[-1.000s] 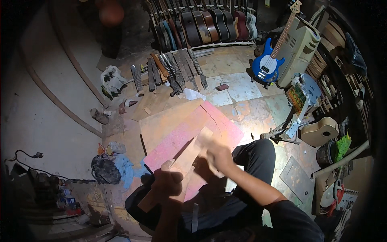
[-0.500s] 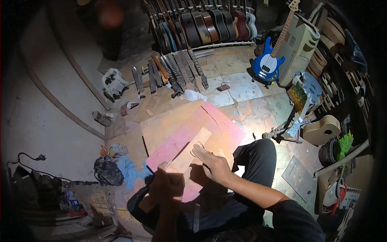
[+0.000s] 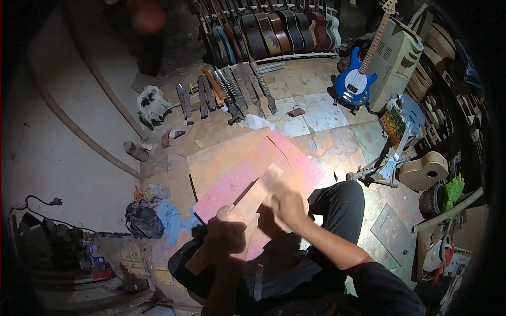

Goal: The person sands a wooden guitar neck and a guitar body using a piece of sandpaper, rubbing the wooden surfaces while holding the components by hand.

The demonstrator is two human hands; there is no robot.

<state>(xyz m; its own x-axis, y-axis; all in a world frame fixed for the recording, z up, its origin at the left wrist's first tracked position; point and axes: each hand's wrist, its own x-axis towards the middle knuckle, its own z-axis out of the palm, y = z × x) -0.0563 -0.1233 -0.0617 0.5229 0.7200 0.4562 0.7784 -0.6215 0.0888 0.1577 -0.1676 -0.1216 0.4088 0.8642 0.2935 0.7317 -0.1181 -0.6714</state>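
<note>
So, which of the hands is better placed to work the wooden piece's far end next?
Probably the right hand, blurred but close to that end of the wooden piece; the left hand grips it lower down, nearer the body.

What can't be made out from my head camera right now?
Right hand: grip smeared by motion blur; head view.
Wood strip: partly hidden by the left hand; head view.
Back-row guitars: some neck tops cut off by the upper edge; head view.
</note>
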